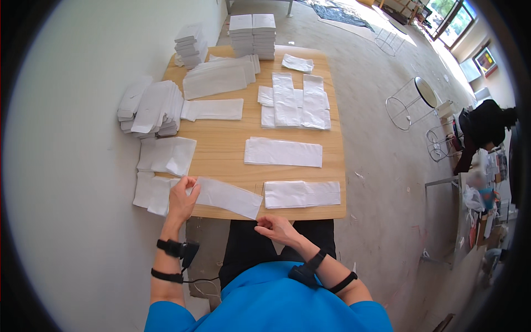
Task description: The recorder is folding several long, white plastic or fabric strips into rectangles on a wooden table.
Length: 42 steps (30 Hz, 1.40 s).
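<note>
A long, flat white paper strip slants across the near edge of the wooden table. At its left end, my left hand grips it between thumb and fingers. My right hand is closed at its lower right corner, just off the table edge. Folded white paper pieces lie beside my left hand. To the right of the strip is a flat stack of white paper, with another stack farther back.
Tall stacks of white paper stand at the table's far end, and a leaning pile sits at its left edge by the wall. Crossed paper stacks lie far right. Beyond are a round stool and a person in dark clothes beside a cluttered table.
</note>
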Tool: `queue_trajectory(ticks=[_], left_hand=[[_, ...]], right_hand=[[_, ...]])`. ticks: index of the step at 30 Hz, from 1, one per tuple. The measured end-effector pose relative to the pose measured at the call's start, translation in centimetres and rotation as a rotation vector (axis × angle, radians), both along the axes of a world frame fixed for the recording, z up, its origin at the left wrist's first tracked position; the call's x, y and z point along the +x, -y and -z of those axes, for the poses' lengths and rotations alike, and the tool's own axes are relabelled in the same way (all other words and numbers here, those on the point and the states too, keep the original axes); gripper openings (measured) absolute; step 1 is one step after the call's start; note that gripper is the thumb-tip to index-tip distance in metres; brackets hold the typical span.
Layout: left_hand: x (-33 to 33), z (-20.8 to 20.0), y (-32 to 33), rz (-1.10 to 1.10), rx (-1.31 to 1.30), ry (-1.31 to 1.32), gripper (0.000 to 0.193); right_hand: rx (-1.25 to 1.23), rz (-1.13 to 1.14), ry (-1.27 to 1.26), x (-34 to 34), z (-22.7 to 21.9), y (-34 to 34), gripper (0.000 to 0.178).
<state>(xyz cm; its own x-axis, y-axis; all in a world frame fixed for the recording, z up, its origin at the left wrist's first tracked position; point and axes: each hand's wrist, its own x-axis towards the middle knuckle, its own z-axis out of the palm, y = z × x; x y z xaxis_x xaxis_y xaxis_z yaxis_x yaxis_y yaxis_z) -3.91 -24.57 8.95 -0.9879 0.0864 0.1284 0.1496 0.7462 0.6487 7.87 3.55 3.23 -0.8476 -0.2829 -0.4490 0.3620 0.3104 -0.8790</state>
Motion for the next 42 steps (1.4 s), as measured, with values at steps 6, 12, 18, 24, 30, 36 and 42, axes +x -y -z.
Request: queue_trajectory(ticks=[6, 12, 18, 24, 30, 36, 42], left_hand=[[4.4, -13.3, -1.9, 0.15, 0.465, 0.614, 0.007], [4.7, -17.5, -3.0, 0.273, 0.852, 0.682, 0.012], [3.9, -15.3, -3.1, 0.277, 1.008, 0.684, 0.015], [4.1, -15.7, -4.1, 0.27, 1.097, 0.682, 0.018], [4.3, -16.7, -4.1, 0.259, 1.125, 0.631, 0.02], [3.9, -16.0, -3.8, 0.207, 1.074, 0.607, 0.014], [2.6, -5.5, -2.5, -0.006, 0.902, 0.657, 0.008]], right_hand=[[-0.113, 0.031, 0.006, -2.0, -0.6, 4.2, 0.079], [-1.232, 0.087, 0.382, -2.3, -1.6, 3.8, 0.079], [-1.291, 0.308, 0.367, -2.2, -1.6, -0.6, 0.057], [-1.308, 0.226, 0.488, -2.4, 0.0, -0.7, 0.056], [-1.385, 0.143, 0.461, -2.4, -1.4, 2.0, 0.048], [-1.032, 0.386, 0.391, -0.5, -0.5, 0.9, 0.028], [-0.292, 0.659, 0.052, 0.9, 0.3, -5.8, 0.022]])
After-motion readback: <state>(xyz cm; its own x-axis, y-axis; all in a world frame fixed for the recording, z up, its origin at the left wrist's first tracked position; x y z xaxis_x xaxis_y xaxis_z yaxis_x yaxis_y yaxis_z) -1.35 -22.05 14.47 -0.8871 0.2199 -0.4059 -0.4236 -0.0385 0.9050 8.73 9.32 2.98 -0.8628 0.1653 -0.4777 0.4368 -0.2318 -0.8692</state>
